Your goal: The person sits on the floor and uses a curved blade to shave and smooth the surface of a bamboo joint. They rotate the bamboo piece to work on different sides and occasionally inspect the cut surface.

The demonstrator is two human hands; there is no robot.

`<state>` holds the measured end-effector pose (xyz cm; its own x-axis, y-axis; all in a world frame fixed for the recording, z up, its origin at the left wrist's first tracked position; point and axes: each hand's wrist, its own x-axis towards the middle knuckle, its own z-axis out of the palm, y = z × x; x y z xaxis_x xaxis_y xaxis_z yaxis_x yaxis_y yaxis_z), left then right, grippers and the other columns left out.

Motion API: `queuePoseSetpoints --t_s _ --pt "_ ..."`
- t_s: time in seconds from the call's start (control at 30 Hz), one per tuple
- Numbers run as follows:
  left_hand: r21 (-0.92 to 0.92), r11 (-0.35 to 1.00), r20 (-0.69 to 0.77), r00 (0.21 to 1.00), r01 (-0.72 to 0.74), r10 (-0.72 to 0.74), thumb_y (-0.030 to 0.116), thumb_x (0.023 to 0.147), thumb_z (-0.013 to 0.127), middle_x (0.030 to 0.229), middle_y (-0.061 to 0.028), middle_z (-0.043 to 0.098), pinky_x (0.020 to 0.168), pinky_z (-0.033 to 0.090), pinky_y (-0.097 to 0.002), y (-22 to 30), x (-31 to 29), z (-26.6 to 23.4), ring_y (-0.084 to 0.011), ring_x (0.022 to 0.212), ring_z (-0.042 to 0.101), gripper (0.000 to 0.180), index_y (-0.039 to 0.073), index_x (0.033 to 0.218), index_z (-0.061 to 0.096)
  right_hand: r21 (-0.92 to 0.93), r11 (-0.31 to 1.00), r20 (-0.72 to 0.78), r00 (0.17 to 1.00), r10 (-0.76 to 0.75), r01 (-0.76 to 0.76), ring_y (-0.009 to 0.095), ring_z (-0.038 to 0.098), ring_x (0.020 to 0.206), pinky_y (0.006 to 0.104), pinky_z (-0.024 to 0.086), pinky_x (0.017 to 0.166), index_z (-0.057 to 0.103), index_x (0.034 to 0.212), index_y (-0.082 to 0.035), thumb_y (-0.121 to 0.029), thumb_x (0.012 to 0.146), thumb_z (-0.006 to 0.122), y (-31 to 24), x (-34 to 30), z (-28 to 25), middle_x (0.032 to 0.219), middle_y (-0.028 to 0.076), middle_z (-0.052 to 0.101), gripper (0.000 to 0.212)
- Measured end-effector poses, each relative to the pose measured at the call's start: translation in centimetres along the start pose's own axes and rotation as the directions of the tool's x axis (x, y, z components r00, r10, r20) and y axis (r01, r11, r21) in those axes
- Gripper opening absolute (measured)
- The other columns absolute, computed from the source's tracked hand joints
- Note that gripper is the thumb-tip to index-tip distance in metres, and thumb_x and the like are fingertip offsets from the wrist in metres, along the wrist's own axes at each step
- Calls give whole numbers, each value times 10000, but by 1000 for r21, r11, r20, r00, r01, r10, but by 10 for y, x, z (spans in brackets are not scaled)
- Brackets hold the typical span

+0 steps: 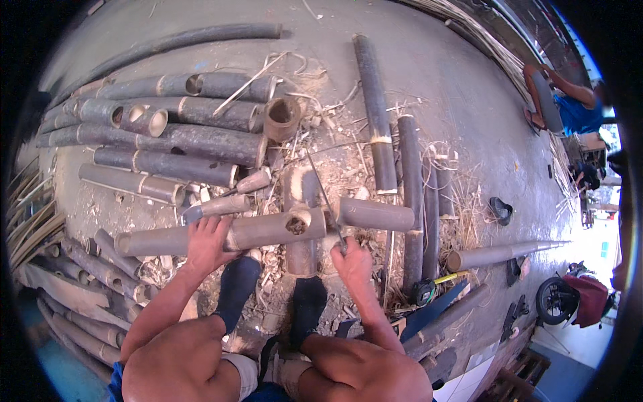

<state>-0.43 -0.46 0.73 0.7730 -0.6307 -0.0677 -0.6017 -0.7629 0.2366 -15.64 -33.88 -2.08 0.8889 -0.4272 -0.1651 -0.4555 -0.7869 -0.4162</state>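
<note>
A brown bamboo tube (264,233) lies crosswise in front of me, with a round hole near its right end. My left hand (211,241) grips it left of the middle, fingers over the top. Under it, a thicker bamboo piece (301,258) runs away from me between my feet. My right hand (351,260) is closed round the handle of a long thin-bladed tool (324,187); saw or knife, I cannot tell. Its blade points away and slightly left, crossing by the tube's right end. Just right of the blade lies a shorter bamboo piece (376,214).
Several dark bamboo poles (201,149) lie at the left, some with holes. A short upright bamboo cup (282,119) stands among shavings. Dark poles (376,114), a tape measure (423,292) and a blue blade (435,311) are at the right. Another person (566,100) sits far right, near a motorbike (576,298).
</note>
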Motion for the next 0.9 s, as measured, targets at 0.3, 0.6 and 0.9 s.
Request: queuePoseSetpoints --t_s 0.3,0.6,0.9 --pt "16 997 52 996 71 -72 373 537 935 1243 -123 619 1052 410 -522 -42 -18 -21 -339 1208 571 907 102 1328 582 141 981 10 991 134 -134 484 676 658 571 539 617 642 937 2 -317 899 664 25 -58 7 696 271 669 322" --pt "-284 946 -220 949 157 -224 302 565 902 1133 -228 686 924 524 -475 -46 11 -126 -410 1065 676 849 11 1299 591 37 976 54 976 212 -214 440 680 927 544 545 785 620 1120 -22 -389 895 702 40 -99 7 1029 230 680 438" --pt "-778 628 -397 793 -23 -462 411 660 929 1177 -138 698 948 529 -394 -43 27 -196 -230 1082 668 889 -16 1344 556 -9 987 -100 982 157 -159 450 638 1006 532 527 854 620 1191 -14 -322 911 699 41 -80 -3 1090 261 658 423"
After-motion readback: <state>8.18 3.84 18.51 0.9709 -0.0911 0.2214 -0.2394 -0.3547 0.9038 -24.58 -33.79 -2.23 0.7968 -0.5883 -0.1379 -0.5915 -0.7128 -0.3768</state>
